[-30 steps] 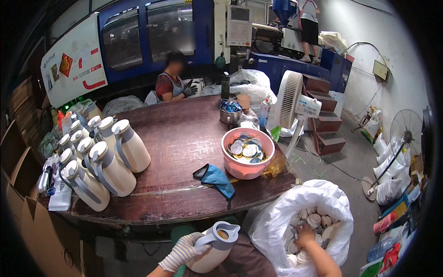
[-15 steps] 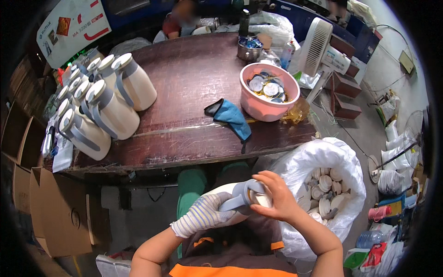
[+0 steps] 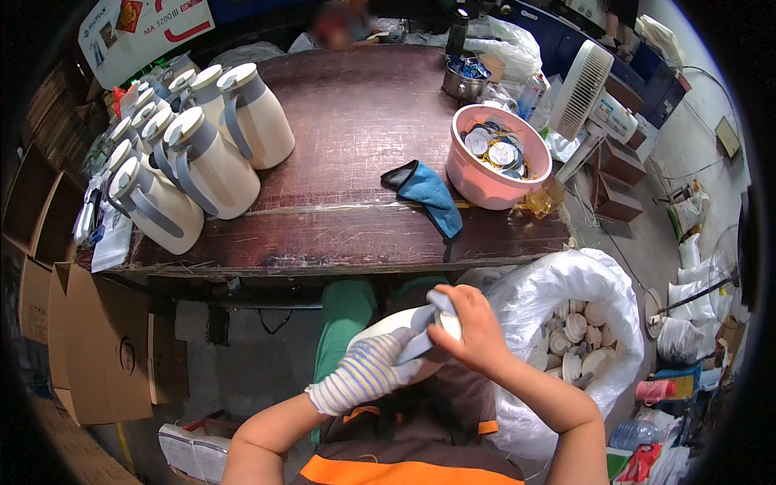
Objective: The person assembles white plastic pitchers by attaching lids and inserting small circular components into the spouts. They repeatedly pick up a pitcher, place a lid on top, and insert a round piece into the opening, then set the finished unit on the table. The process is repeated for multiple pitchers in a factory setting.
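Holds a cream jug point(image 3: 396, 322) tilted above the lap point(image 3: 465, 396), grasping it with the gloved left hand point(image 3: 368, 370) and clasping its white lid point(image 3: 450, 325) with the bare right hand point(image 3: 471, 322), beside a plastic bag point(image 3: 529, 293) of lids point(image 3: 575, 327), near the surface point(image 3: 347, 121) bearing a pink basin point(image 3: 483, 183).

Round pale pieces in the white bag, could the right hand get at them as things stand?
Likely yes, once freed: the right hand is busy at the white cap on the jug, but the round pale pieces lie uncovered in the open white bag close by.
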Demonstrator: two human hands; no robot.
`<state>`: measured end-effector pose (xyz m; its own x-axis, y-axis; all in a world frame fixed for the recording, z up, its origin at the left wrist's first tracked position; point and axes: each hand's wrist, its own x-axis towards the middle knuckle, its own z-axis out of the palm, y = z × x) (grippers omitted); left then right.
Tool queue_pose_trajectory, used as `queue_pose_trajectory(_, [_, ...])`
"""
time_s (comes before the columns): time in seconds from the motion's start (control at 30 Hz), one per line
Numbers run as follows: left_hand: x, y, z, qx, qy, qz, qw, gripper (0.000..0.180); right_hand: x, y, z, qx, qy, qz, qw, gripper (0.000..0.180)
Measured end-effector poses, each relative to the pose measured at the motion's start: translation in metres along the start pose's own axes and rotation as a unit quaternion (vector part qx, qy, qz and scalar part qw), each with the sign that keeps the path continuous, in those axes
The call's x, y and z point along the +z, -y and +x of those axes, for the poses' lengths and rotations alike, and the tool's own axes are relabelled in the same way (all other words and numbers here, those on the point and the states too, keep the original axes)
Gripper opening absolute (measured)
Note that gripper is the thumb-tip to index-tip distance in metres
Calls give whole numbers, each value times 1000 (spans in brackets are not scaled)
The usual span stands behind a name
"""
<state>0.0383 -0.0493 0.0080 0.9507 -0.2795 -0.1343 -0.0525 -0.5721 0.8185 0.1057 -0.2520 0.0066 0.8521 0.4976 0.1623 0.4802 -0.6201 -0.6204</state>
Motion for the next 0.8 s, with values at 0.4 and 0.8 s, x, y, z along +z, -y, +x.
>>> queue_pose_trajectory(0.4, [-9,40,-1,-12,39,-221,974,42,-14,-3,22,-308,35,-41,950,57])
queue_pose_trajectory(0.8, [-23,28,-7,-111,24,-377,919,32,-4,-1,-2,-119,-28,-5,992,59])
